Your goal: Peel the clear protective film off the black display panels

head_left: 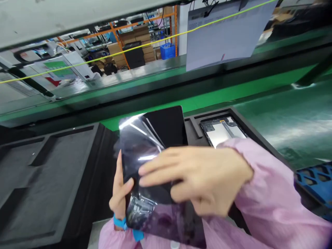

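Right hand [197,176] palm-down over glossy panel [168,126], left hand [120,197] around its edge

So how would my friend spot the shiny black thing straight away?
Find the left foam tray and the right foam tray. Between them, the left hand grips a black rectangular panel while the right hand crosses its front. It's glossy and streaked with reflections, unlike the dull trays.
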`<state>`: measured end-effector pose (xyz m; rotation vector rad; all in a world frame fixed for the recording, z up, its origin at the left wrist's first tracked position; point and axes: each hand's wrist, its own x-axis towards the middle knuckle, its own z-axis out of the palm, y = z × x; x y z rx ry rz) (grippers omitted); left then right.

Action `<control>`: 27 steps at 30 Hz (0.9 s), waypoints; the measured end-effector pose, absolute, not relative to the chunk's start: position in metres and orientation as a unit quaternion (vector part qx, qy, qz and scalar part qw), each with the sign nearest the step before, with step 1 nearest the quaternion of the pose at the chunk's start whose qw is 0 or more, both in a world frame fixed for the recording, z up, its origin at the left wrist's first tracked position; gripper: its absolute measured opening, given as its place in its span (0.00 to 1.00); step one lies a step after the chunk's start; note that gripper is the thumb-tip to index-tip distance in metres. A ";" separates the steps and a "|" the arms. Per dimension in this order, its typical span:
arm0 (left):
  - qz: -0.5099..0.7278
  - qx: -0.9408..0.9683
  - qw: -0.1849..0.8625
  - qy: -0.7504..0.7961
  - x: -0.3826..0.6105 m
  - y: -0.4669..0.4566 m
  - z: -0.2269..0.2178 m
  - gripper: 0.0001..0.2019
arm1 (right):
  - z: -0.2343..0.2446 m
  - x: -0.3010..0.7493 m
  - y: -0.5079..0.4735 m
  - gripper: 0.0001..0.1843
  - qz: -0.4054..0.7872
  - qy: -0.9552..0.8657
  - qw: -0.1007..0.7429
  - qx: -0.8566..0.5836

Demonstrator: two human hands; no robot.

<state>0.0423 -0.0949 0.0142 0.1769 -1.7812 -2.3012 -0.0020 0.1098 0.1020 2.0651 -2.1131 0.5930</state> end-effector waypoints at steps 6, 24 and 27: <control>-0.719 0.039 0.160 -0.675 0.024 -0.094 0.002 0.22 | 0.087 -0.054 0.121 0.14 0.357 -0.700 0.158 0.598; -0.735 0.109 0.177 -0.645 0.020 -0.085 0.019 0.10 | 0.067 -0.064 0.106 0.16 0.492 -0.771 0.262 0.309; -0.757 0.116 0.174 -0.619 0.017 -0.085 0.016 0.08 | 0.068 -0.063 0.106 0.16 0.485 -0.776 0.263 0.305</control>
